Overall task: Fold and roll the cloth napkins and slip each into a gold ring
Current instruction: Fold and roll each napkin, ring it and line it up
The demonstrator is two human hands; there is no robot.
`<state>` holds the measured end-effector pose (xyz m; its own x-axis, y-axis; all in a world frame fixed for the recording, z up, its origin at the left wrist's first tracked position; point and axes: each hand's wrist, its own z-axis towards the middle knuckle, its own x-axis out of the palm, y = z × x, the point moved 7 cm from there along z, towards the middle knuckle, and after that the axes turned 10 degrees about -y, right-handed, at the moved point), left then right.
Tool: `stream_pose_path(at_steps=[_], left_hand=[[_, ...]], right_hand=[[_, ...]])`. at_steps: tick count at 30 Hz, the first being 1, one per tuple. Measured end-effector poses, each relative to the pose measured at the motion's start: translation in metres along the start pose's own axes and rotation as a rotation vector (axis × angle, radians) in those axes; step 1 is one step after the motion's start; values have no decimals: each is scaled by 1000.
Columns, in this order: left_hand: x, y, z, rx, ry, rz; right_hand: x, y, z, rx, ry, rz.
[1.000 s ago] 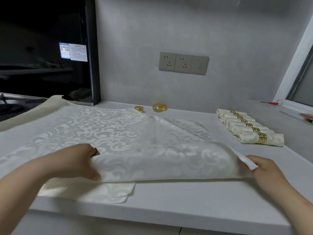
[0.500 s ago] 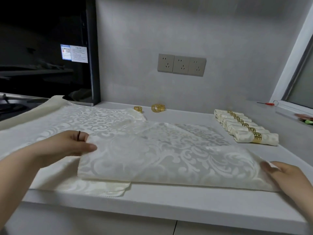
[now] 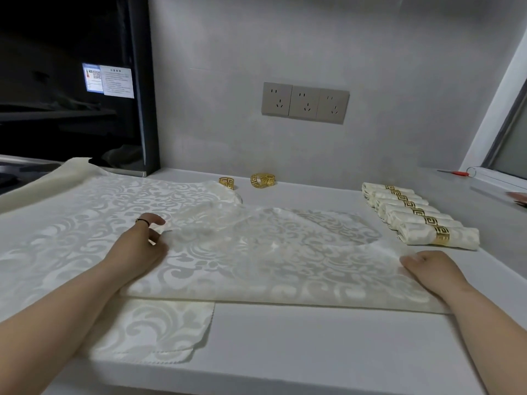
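My left hand (image 3: 139,248) pinches the left corner of the folded cream damask cloth napkin (image 3: 271,260), which lies flat across the near middle of the white bench (image 3: 313,343), partly over a pile of flat cream napkins (image 3: 71,220). My right hand (image 3: 433,270) rests at its right edge with fingers curled; I cannot tell whether it grips. Loose gold rings (image 3: 226,182) sit by the wall, and a row of rolled, ringed napkins (image 3: 413,216) lies to the right.

sticker (image 3: 118,81) print too small to read.
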<state>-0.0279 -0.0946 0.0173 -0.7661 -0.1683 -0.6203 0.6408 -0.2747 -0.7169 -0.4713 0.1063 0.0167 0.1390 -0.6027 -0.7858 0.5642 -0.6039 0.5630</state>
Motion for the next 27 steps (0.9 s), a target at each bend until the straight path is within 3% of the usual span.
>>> stream_pose_path(at_steps=[6,8,11,14,16,19,21,23,27], left_hand=[[10,3,3,22,70,123],[3,2,5,73,26,187],[-8,-18,0,255,-82,235],[1,-63,-33,574,7,144],[27,-84,-57,766,208,194],[59,-66,-66,621,436,349],[69,-54,-68,563,506,410],[72,-47,-70,531,530,468],[64,-44,-72,447,554,516]], right_hand=[[12,0,4,-2,23,-196],[10,3,0,-6,3,-242],[-3,20,-8,-105,-156,-311],[1,61,-30,-335,-230,-178],[23,93,-58,-495,-76,-28],[63,128,-109,-760,242,-33],[85,126,-124,-772,439,-142],[92,120,-124,-748,523,-193],[86,99,-94,-673,502,-309]])
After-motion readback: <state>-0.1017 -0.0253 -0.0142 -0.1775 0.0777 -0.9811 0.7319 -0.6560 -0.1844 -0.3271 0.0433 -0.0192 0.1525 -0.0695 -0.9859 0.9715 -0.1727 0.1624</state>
